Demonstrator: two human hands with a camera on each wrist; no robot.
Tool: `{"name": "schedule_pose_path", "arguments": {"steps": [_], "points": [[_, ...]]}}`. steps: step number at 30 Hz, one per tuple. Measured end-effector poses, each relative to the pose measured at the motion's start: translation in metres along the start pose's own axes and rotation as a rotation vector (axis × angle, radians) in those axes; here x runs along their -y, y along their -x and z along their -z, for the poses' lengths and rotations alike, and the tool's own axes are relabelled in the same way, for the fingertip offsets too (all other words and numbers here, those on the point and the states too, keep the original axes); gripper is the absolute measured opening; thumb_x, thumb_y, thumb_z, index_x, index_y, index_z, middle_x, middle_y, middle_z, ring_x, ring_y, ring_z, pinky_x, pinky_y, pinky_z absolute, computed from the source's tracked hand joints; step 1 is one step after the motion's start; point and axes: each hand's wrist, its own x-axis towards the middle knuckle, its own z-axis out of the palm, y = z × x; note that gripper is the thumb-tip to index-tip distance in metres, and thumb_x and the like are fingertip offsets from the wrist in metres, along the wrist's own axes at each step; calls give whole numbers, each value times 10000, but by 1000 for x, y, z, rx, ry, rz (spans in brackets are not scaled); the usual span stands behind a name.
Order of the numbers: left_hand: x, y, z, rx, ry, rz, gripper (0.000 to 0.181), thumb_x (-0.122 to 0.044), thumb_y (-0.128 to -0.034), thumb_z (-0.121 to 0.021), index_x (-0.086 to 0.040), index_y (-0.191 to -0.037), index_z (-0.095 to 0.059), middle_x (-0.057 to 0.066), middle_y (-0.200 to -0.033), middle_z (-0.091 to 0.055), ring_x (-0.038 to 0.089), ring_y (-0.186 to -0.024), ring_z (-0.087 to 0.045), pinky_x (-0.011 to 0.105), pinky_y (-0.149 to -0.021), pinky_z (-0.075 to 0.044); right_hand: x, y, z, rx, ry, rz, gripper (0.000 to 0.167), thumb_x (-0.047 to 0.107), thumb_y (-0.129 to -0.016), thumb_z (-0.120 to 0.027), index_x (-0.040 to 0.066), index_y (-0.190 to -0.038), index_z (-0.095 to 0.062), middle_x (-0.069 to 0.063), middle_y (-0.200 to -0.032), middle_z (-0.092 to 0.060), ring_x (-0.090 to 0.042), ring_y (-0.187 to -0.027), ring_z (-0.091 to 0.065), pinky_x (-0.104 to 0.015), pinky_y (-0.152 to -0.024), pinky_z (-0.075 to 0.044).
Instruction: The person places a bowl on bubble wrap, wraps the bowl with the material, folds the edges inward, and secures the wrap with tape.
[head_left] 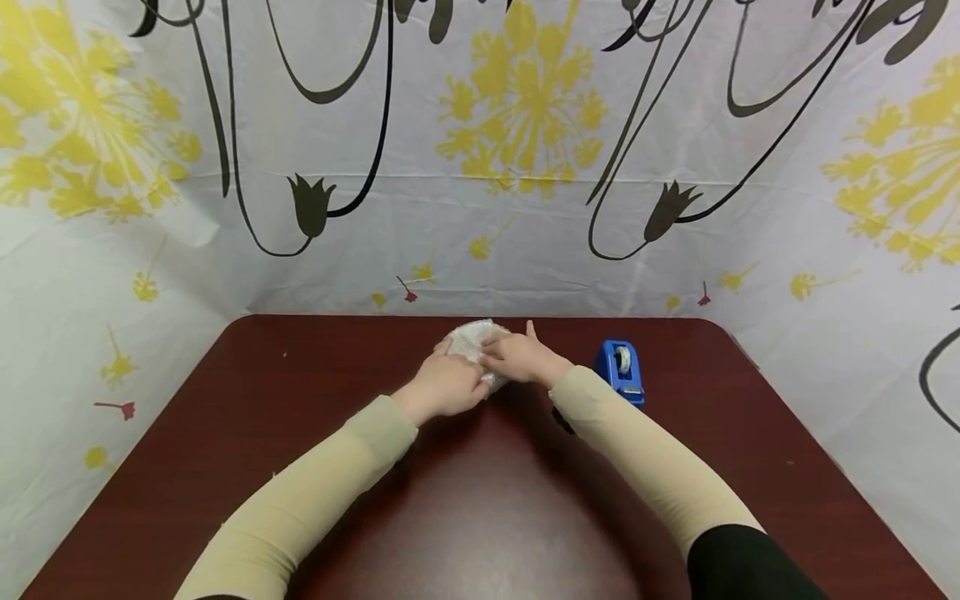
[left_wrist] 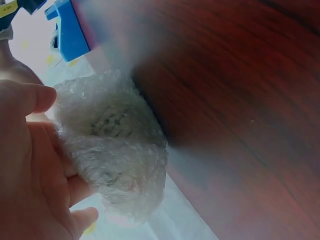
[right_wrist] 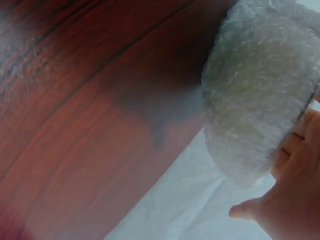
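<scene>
A bundle in clear bubble wrap (head_left: 471,337) lies at the far edge of the table, with both hands on it. What the wrap covers is too blurred to make out. My left hand (head_left: 448,385) holds its near left side; in the left wrist view, the fingers of that hand (left_wrist: 37,165) bend against the wrap (left_wrist: 120,145). From the right, my right hand (head_left: 520,357) grips the top and side of the bundle, one finger sticking up. In the right wrist view, this hand (right_wrist: 300,185) has its fingers partly hidden along the edge of the wrap (right_wrist: 260,95).
A blue tape dispenser (head_left: 621,372) with a roll of tape stands just right of my right hand. The dark red-brown table (head_left: 480,517) ends at a white patterned cloth (head_left: 480,250) hanging behind it and along the sides.
</scene>
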Motion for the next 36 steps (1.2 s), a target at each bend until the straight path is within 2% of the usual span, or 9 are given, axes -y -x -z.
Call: {"name": "schedule_pose_path", "arguments": {"steps": [3, 9, 14, 17, 22, 26, 29, 33, 36], "points": [[3, -1, 3, 21, 19, -2, 439, -408, -1034, -334, -179, -1169, -684, 26, -1114, -695, 200, -1095, -615, 528, -1145, -127, 0, -5, -1, 27, -26, 0, 366, 311, -1042, -433, 145, -1301, -632, 4, -1450, -476, -234, -1402, -320, -668, -1077, 76], [11, -1, 13, 68, 92, -19, 410, -423, -1020, -390, -182, -1169, -687, 6, -1038, -711, 197, -1083, -625, 535, -1153, -60, 6, -13, 0, 79, -33, -54, 373, 286, -1046, -407, 174, -1349, -592, 34, -1470, -448, -226, -1422, -273, -650, -1086, 83], [16, -4, 11, 96, 132, -20, 366, -521, -976, -482, -237, -904, -702, -80, -717, -659, 163, -943, -660, 543, -1150, -8, 12, -17, 3, 77, -30, -77, 340, 232, -1025, -462, 180, -1322, -621, 15, -1469, -447, -249, -1388, -341, -675, -1078, 50], [16, -8, 10, 98, 145, -31, 327, -537, -942, -548, -259, -790, -633, -129, -609, -562, 138, -860, -659, 554, -1147, -14, 12, -16, 3, 41, -38, -77, 300, 198, -1004, -515, 163, -1258, -671, 9, -1418, -509, -239, -1342, -415, -683, -1077, 28], [16, -13, 8, 117, 166, -44, 287, -516, -932, -578, -240, -897, -651, -128, -676, -584, 151, -911, -658, 565, -1145, -31, 7, -11, 3, -45, -83, -65, 244, 160, -958, -593, 120, -1162, -721, -5, -1298, -614, -226, -1241, -524, -687, -1081, -17], [14, -14, 6, 141, 161, -27, 319, -522, -936, -566, -222, -954, -673, -107, -730, -624, 170, -963, -652, 565, -1144, -42, 2, -8, 1, -119, -75, -20, 227, 149, -941, -600, 127, -1119, -740, -6, -1241, -648, -220, -1154, -578, -649, -1072, -196], [13, -14, 6, 143, 156, -28, 321, -519, -936, -569, -217, -924, -677, -100, -735, -630, 171, -935, -653, 569, -1142, -55, -3, -7, 0, -185, -61, 14, 222, 141, -939, -597, 132, -1100, -749, 0, -1166, -681, -224, -1089, -586, -558, -969, -340], [11, -14, 7, 148, 151, -38, 307, -509, -938, -571, -223, -856, -647, -105, -699, -600, 157, -881, -650, 576, -1139, -58, -10, -3, 4, -238, -126, 35, 200, 149, -951, -604, 114, -1081, -751, -5, -1057, -705, -228, -1012, -573, -483, -864, -365], [10, -13, 9, 152, 127, -39, 323, -515, -939, -565, -224, -807, -615, -107, -675, -578, 157, -872, -649, 583, -1136, -63, -19, 2, 10, -257, -178, 34, 200, 162, -961, -600, 108, -1088, -745, -22, -1065, -699, -222, -982, -586, -473, -878, -369]]}}
